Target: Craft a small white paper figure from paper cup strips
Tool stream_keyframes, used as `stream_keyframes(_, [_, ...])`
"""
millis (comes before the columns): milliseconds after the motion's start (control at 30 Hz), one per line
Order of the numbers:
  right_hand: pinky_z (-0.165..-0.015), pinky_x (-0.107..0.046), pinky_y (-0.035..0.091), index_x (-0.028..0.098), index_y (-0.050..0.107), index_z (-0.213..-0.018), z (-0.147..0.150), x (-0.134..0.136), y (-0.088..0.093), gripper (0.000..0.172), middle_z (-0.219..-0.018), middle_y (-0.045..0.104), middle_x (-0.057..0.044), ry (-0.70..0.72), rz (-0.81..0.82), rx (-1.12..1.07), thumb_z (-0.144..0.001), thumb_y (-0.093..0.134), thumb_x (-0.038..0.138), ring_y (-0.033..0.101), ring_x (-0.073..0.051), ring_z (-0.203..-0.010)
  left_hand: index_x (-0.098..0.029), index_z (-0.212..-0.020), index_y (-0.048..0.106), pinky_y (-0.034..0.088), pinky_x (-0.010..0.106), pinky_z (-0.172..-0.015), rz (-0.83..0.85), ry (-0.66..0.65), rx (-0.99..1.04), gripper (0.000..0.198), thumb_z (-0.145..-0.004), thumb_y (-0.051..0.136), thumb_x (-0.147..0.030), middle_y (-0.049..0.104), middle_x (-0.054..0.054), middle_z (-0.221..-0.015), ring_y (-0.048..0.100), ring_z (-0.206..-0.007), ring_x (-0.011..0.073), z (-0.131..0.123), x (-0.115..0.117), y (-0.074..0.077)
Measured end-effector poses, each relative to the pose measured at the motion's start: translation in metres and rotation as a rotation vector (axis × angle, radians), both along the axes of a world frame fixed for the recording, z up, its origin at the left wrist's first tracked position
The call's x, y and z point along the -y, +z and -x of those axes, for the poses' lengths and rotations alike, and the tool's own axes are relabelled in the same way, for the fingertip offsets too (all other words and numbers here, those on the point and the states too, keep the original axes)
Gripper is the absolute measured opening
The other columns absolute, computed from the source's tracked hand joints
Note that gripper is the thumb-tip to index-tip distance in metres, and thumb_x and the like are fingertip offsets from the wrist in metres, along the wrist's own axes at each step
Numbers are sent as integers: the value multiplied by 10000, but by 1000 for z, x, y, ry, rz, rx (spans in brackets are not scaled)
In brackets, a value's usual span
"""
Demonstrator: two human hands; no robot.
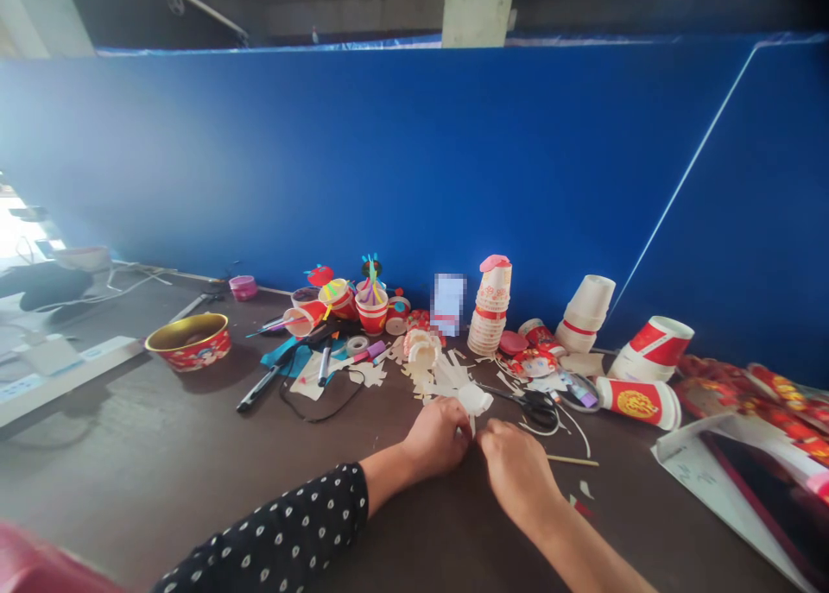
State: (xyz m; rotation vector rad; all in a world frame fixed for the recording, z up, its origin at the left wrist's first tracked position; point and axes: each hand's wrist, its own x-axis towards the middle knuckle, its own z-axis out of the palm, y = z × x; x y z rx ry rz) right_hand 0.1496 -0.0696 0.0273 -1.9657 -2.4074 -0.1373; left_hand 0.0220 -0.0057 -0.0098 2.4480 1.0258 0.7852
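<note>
My left hand (439,438) and my right hand (515,465) meet on the dark tabletop (161,463), fingers curled together around a cut white paper cup (474,400) that rests on the table just beyond them. What the right fingers pinch is hidden behind the knuckles. White paper strips and scraps (439,373) lie just past the cup. Black-handled scissors (534,403) lie right of the cup, close to my right hand. My left arm wears a black sleeve with white dots.
A stack of paper cups (490,310), toppled red-and-white cups (638,400), decorated cups with sticks (371,304), pens (262,387), tape (356,345), a gold-and-red bowl (189,340) and a wooden stick (572,461) litter the table. A blue partition (414,161) stands behind. Books lie at right (738,481).
</note>
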Motion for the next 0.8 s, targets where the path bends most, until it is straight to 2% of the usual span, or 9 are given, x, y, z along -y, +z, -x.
stream_keyframes(200, [-789,-281,386,174,696,-867,1,7,-2,330,-907,660,-80,62,-6,52,-842,391,47,582,-193,-901,-140,-612,641,439,297,-798,-26,-2,-41,135,-654,547,-54,664,54,-766,588,-779,182,1,3,2])
stream_keyframes(333, [-855,-299,363,168,698,-886,-2,8,-1,339,-951,660,-77,98,-13,48,-855,381,49,557,-201,-970,-146,-640,630,440,301,-804,-37,-17,-43,128,-623,542,-56,649,54,-779,582,-798,191,3,5,4])
stream_keyframes(500, [-817,-290,362,175,694,-930,-3,6,4,358,-957,662,-71,115,-2,43,-862,366,49,554,-191,-951,-143,-701,621,445,288,-765,-31,8,-35,239,-517,533,-18,633,56,-777,574,-799,203,5,5,3])
stream_keyframes(800, [-785,-283,356,181,685,-966,-4,5,3,355,-958,653,-72,137,-19,54,-853,375,48,544,-184,-925,-148,-709,593,445,278,-743,-41,18,-52,231,-532,509,-26,621,51,-751,570,-764,194,5,4,3])
